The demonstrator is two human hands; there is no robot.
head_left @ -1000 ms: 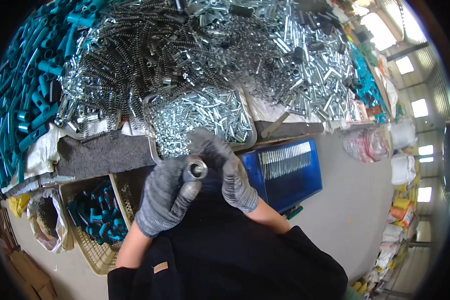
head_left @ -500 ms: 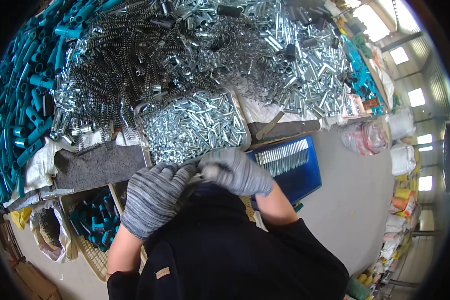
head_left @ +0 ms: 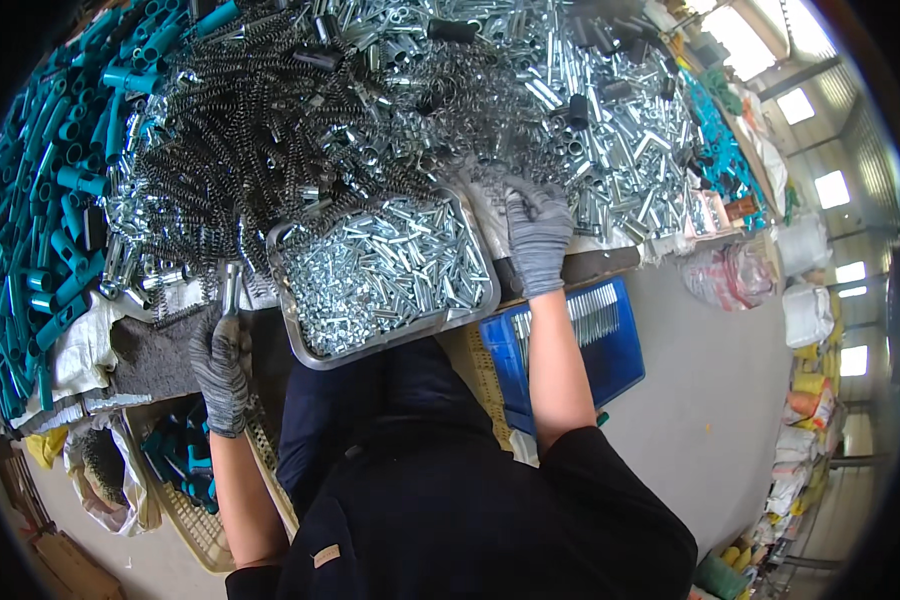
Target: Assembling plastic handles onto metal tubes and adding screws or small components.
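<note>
Tube [head_left: 232,288]: where is it?

It is jutting from the left hand [head_left: 220,365]; closed fingers [head_left: 232,333] are gripping its near end; a tray [head_left: 390,340] of small metal parts [head_left: 410,250] is sitting between both hands.

And the right hand [head_left: 539,232]?

It is reaching to the thin springs [head_left: 485,130]; its fingers are bending, half open; I cannot tell whether they are holding anything; bright metal pieces [head_left: 620,150] are lying farther off.

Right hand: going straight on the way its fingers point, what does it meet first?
Most likely the near edge of the pile of thin coil springs, just beyond the right hand. Depth is unclear in this one view; the fingertips may be touching the nearest springs.
</note>
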